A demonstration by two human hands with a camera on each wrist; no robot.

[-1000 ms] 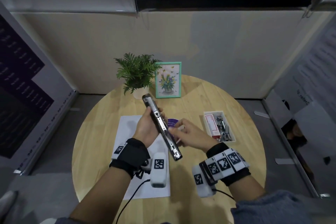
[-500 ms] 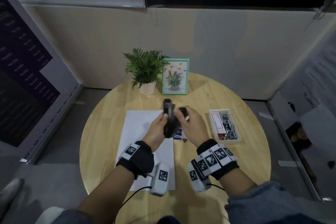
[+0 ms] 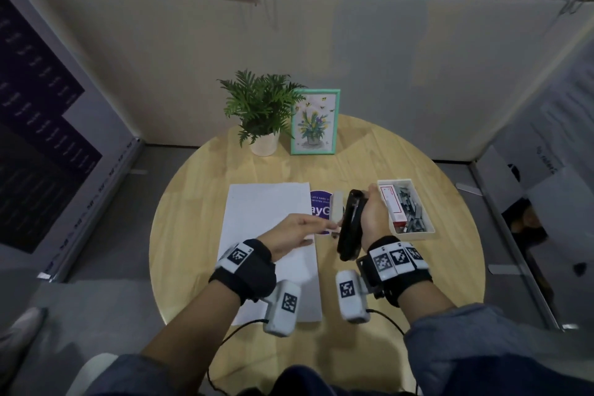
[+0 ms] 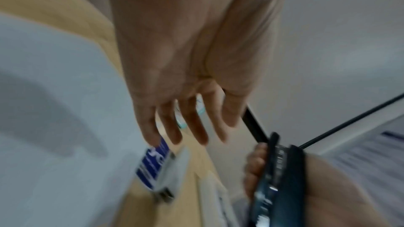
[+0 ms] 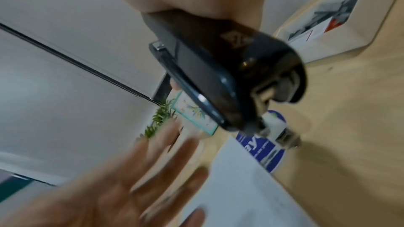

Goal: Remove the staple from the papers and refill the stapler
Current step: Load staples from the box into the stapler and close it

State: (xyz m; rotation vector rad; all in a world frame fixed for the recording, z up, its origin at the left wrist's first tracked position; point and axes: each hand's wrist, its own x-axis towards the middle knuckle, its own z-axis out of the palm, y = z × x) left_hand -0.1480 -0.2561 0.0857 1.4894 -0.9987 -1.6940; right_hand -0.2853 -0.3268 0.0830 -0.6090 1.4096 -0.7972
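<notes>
Gripping the closed black stapler (image 3: 352, 223) above the table's (image 3: 450, 267) right half, the right hand (image 3: 374, 219) suggests refilling is finished; the left hand (image 3: 294, 233) hovers open over the papers (image 3: 257, 219), whose staple I can't make out.

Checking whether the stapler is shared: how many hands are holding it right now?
1. The right hand grips the stapler above the table; the left hand is open beside it, fingers straight, holding nothing.
</notes>
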